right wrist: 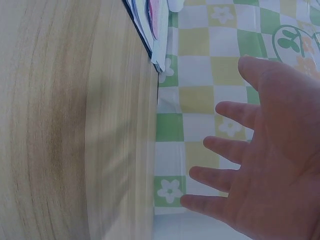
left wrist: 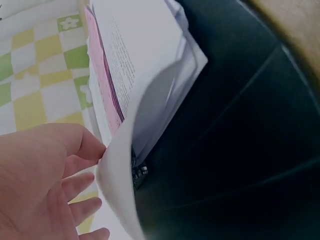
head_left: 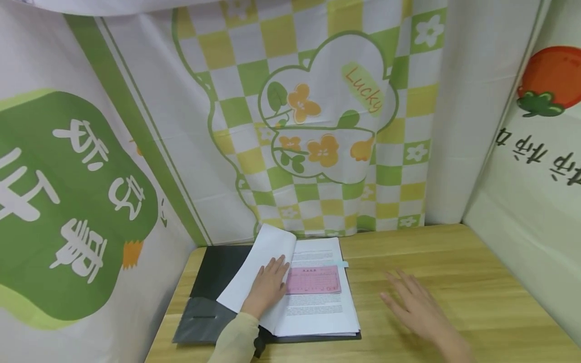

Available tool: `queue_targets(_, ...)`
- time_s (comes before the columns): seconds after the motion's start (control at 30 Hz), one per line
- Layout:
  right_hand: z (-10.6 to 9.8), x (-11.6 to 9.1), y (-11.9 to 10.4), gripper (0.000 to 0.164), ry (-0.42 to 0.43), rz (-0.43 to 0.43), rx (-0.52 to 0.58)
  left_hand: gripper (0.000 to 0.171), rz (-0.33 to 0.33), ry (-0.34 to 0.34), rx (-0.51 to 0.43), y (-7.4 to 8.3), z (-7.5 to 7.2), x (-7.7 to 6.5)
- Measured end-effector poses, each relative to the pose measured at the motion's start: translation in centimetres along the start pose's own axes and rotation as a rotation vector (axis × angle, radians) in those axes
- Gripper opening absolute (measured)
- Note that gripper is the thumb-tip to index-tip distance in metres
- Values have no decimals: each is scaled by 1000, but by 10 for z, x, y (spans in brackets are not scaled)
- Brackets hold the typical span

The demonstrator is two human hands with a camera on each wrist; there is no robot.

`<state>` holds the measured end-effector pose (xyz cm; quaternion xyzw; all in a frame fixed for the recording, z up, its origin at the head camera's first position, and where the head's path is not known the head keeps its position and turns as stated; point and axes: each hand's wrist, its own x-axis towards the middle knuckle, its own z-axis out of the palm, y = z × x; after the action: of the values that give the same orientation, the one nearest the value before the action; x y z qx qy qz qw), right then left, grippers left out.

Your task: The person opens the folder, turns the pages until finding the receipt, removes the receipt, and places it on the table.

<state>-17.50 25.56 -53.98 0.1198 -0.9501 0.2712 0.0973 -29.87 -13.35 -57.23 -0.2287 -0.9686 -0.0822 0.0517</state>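
Note:
My left hand (head_left: 268,285) rests on white sheets (head_left: 249,272) turned to the left and bowed up. Its fingers are extended. Seen from the left wrist, the thumb side of that hand (left wrist: 45,175) touches the bent sheet (left wrist: 117,175). The sheets belong to a paper stack (head_left: 313,317) in a black folder (head_left: 222,267). On the right-hand pages lies a pink printed slip (head_left: 313,280). A pale blue tab (head_left: 343,264) sticks out at the stack's right edge. My right hand (head_left: 417,305), fingers spread and holding nothing, is right of the folder.
The folder lies on a wooden table (head_left: 395,252). Behind it hangs a green and yellow checked cloth (head_left: 313,201). Printed white cloth walls (head_left: 181,201) stand at the left and right sides. A dark clip-like part (left wrist: 140,172) shows by the folder's spine.

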Motion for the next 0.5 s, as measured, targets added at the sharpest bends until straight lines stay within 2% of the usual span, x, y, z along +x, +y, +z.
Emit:
queue_targets(0.27, 0, -1, -4, 60, -4, -4, -3, 50, 43, 1, -9, 10, -5, 11)
queue_targets(0.43, 0, -2, -6, 59, 8, -11, -5, 46, 49, 58, 34, 1, 10, 13)
queue_targets(0.5, 0, -3, -5, 59, 14, -12, -2, 45, 36, 65, 23, -2, 12, 12)
